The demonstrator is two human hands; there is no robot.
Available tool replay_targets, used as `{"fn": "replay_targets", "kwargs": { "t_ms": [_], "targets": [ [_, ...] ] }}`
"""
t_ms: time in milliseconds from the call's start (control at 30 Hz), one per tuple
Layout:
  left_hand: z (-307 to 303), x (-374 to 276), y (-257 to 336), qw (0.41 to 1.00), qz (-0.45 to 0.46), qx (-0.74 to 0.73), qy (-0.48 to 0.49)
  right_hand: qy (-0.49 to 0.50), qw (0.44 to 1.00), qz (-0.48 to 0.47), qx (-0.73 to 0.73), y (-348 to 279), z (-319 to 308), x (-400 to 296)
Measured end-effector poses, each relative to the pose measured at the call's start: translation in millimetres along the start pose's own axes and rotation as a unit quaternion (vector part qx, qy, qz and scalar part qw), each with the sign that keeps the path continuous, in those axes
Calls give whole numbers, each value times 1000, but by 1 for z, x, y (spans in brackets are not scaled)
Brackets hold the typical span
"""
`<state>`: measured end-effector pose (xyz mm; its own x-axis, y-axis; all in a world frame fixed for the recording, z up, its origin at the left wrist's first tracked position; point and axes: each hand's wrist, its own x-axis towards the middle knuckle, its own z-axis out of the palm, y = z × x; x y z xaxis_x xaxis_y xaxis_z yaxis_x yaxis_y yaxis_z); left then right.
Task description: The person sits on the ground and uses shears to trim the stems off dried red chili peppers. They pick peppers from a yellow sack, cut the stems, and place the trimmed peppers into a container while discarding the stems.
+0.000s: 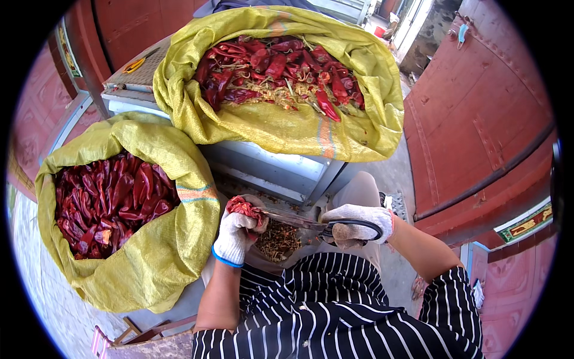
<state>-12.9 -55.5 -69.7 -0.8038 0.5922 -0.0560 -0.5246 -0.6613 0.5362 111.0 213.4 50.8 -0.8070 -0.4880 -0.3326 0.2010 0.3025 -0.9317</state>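
My left hand, in a white knit glove with a blue cuff, grips a dried red chili pepper. Black-handled scissors are in my gloved right hand, with their blades reaching to the pepper. Beyond my hands, a yellow woven sack lies with its mouth rolled back, holding dried red chilies, stems and loose seeds. To my left stands a second yellow woven sack, filled with dark red chilies. Below my hands, cut stems lie in a heap; whatever holds them is mostly hidden.
A metal-sided table or box supports the far sack. Orange-handled scissors rest on its woven top at the left. A red metal door stands close on my right, with a blue face mask hanging from it.
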Motion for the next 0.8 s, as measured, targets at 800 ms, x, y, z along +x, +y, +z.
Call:
{"fn": "replay_targets", "kwargs": {
  "t_ms": [800],
  "targets": [
    [4,-4,1,981,-167,-81,-46,-59,994,43,-79,-18,-32,10]
  ]
}}
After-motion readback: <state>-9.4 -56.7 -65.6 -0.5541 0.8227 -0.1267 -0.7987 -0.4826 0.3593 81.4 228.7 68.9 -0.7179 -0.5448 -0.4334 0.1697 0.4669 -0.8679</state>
